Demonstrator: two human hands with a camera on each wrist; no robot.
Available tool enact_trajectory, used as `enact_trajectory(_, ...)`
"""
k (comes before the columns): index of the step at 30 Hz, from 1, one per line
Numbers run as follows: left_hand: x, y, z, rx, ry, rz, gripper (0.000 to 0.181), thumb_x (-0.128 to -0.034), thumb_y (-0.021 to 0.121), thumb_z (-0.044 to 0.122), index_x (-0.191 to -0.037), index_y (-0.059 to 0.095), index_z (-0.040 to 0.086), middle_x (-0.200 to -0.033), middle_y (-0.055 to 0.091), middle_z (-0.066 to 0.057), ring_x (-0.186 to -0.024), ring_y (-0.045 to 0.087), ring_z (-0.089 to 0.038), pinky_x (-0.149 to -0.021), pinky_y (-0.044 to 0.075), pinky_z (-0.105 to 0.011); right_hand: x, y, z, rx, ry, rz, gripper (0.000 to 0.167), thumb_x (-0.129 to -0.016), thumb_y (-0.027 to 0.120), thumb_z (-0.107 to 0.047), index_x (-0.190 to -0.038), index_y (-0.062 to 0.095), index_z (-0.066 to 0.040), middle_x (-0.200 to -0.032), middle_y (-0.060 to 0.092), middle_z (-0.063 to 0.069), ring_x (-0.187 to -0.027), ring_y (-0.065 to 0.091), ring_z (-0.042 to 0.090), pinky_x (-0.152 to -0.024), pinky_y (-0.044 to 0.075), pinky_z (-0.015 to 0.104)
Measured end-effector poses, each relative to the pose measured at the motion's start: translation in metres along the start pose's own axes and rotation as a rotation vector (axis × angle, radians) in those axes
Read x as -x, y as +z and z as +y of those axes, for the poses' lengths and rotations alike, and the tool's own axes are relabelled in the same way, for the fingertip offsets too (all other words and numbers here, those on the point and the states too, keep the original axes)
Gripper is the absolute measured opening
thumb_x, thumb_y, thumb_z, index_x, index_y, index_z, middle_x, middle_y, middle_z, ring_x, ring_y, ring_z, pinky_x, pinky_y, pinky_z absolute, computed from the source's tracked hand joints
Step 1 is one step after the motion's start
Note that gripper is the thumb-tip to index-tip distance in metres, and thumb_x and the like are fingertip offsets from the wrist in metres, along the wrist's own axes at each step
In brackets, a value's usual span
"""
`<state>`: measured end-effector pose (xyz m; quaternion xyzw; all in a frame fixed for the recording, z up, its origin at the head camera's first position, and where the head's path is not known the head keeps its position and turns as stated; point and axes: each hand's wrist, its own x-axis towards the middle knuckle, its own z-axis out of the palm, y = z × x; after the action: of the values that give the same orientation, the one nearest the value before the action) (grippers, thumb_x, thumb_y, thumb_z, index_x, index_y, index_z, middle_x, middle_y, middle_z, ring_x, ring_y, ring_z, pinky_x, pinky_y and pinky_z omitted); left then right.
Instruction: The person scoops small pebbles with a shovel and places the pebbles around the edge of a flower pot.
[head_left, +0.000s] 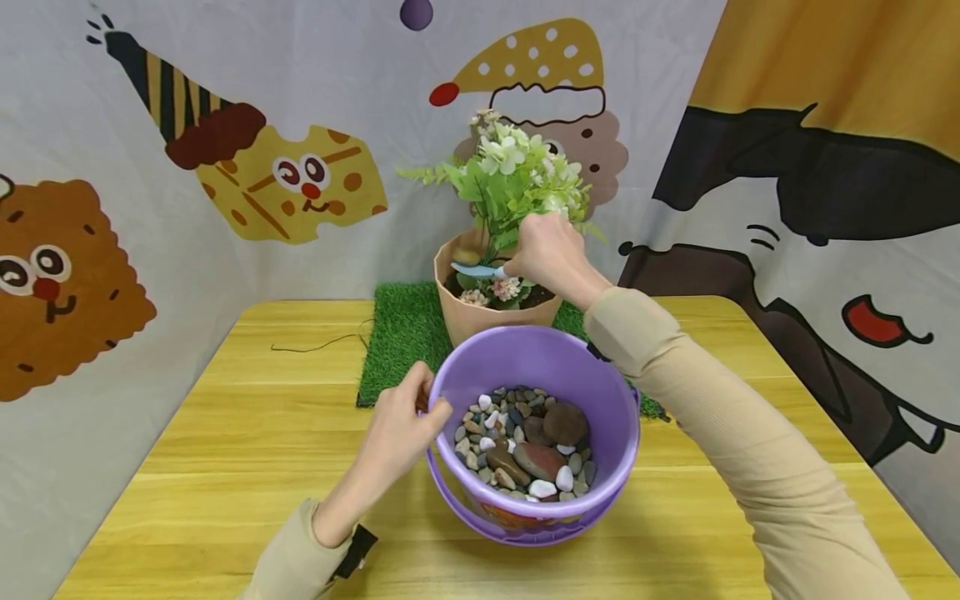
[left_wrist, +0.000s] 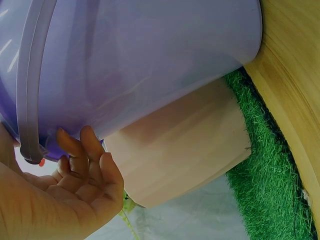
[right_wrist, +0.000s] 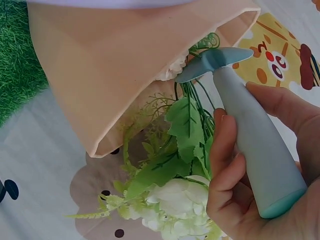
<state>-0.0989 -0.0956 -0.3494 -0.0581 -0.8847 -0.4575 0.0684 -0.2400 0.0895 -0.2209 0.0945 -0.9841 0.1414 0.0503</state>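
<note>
From where I stand, the right hand (head_left: 551,250) has its fingers (right_wrist: 225,142) wrapped around the handle of a small blue tool (right_wrist: 257,137), and the blade is at the mouth of the peach pot (head_left: 487,321), close to the stems of the plant (head_left: 517,167); whether it touches the soil (head_left: 536,297), I cannot tell. The left hand (head_left: 397,425) grips the rim of the purple bucket (head_left: 534,346), which stands in front of the pot and contains stones (head_left: 525,442). To work well here, I think the blade should move in short, gentle strokes, away from the stems and pink flowers (head_left: 505,288), while the bucket is kept steady.
</note>
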Motion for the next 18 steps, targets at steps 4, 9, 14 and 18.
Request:
enact_trajectory(4, 0.0, 0.0, 0.0, -0.003, 0.003, 0.0, 0.012, -0.0752, 0.058, 0.01, -0.08, 0.048, 0.012, -0.067, 0.058, -0.004, -0.06, 0.055, -0.011, -0.05, 0.049, -0.022, 0.0, -0.002, 0.0, 0.005, 0.01, 0.005, 0.044, -0.075, 0.076, -0.028, -0.052, 0.041, -0.014, -0.046, 0.031, -0.004, -0.047, 0.036, 0.013, -0.045, 0.037, 0.025)
enact_trajectory(9, 0.0, 0.0, 0.0, 0.001, 0.001, 0.001, 0.011, -0.0752, 0.057, 0.01, -0.08, 0.048, 0.011, -0.067, 0.059, -0.004, -0.06, 0.056, -0.011, -0.05, 0.049, -0.022, 0.001, -0.008, 0.0, 0.0, -0.002, 0.02, 0.046, -0.075, 0.076, -0.032, -0.049, 0.043, -0.015, -0.044, 0.032, -0.005, -0.044, 0.036, 0.013, -0.042, 0.034, 0.025)
enact_trajectory(14, 0.0, 0.0, 0.001, 0.004, -0.001, 0.0, 0.011, -0.0756, 0.058, 0.01, -0.081, 0.047, 0.011, -0.068, 0.06, -0.005, -0.061, 0.057, -0.011, -0.051, 0.05, -0.021, 0.004, -0.013, 0.003, -0.022, -0.031, 0.033, 0.044, -0.076, 0.074, -0.031, -0.046, 0.047, -0.015, -0.043, 0.031, -0.005, -0.043, 0.028, 0.01, -0.039, 0.025, 0.023)
enact_trajectory(18, 0.0, 0.0, 0.001, 0.004, -0.004, 0.0, 0.011, -0.0755, 0.058, 0.01, -0.081, 0.048, 0.011, -0.068, 0.06, -0.005, -0.061, 0.057, -0.011, -0.051, 0.05, -0.022, 0.009, -0.016, 0.008, -0.017, -0.061, 0.056, 0.037, -0.077, 0.073, -0.033, -0.049, 0.057, -0.013, -0.043, 0.038, -0.004, -0.044, 0.033, 0.012, -0.04, 0.027, 0.023)
